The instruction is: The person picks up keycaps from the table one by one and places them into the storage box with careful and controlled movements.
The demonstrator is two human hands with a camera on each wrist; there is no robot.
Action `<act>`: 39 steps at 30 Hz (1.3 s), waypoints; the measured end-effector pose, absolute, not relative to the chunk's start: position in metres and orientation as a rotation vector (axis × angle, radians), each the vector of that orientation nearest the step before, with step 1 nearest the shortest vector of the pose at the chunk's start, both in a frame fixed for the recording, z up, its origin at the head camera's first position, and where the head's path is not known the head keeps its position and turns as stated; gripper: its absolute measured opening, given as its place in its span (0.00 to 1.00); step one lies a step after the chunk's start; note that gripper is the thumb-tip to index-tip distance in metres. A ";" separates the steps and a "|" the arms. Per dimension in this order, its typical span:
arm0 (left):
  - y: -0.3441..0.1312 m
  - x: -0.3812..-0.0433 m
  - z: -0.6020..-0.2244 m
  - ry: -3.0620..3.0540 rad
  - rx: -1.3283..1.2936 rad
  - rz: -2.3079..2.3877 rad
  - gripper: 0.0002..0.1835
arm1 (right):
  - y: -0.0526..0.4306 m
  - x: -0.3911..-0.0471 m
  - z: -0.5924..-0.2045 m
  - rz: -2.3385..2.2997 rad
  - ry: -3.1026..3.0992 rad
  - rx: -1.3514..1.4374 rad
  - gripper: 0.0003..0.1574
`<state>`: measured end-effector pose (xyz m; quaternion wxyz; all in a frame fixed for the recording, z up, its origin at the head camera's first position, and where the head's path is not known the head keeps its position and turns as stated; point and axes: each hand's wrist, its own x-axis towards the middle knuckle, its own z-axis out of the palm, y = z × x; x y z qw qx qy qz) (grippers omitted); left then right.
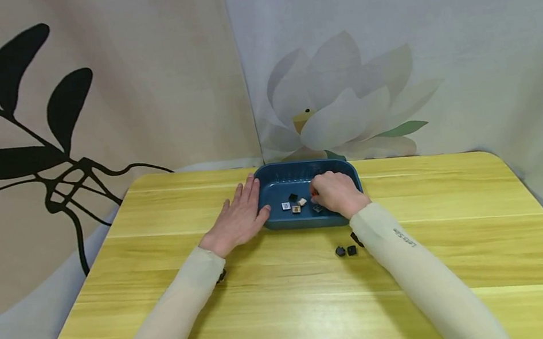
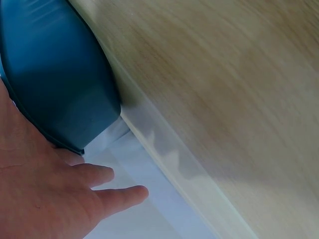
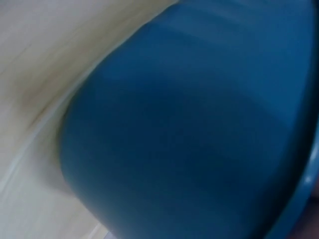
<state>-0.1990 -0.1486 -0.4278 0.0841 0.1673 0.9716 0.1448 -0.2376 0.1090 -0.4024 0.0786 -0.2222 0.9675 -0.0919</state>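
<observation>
My left hand (image 1: 237, 220) lies with straight, spread fingers against the left end of a blue rectangular tray (image 1: 305, 223). In the left wrist view that hand (image 2: 45, 194) touches the tray's wall (image 2: 60, 74). Inside the tray, at its right half, my right hand (image 1: 336, 191) has curled fingers and pinches a small red piece (image 1: 313, 193), mostly hidden. Left of it on the tray floor lie a white square keycap (image 1: 285, 206), a keycap with a brownish face (image 1: 296, 209), a pale one (image 1: 302, 202) and a black one (image 1: 293, 197). A dark piece (image 1: 317, 208) sits under the right hand.
Two small black pieces (image 1: 346, 251) lie on the wooden table (image 1: 292, 317) in front of the tray, near the right forearm. The tray stands close to the table's back edge, with a printed curtain (image 1: 175, 78) behind. The tray's outer wall (image 3: 174, 124) fills the right wrist view.
</observation>
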 end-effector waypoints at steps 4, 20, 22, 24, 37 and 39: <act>-0.148 -0.200 -0.428 2.902 0.498 0.432 0.42 | 0.109 -0.236 -0.401 -0.290 2.882 -0.664 0.16; -0.149 -0.201 -0.428 2.908 0.501 0.437 0.42 | 0.150 -0.207 -0.373 -0.414 3.073 -0.631 0.25; -0.149 -0.201 -0.428 2.907 0.504 0.434 0.42 | 0.156 -0.201 -0.371 -0.420 3.104 -0.641 0.26; -0.149 -0.200 -0.428 2.906 0.507 0.434 0.42 | 0.162 -0.196 -0.369 -0.425 3.133 -0.653 0.26; -0.148 -0.200 -0.427 2.897 0.502 0.424 0.42 | 0.195 -0.163 -0.371 -0.439 3.232 -0.715 0.26; -0.148 -0.200 -0.427 2.898 0.500 0.426 0.42 | 0.198 -0.158 -0.374 -0.431 3.243 -0.735 0.26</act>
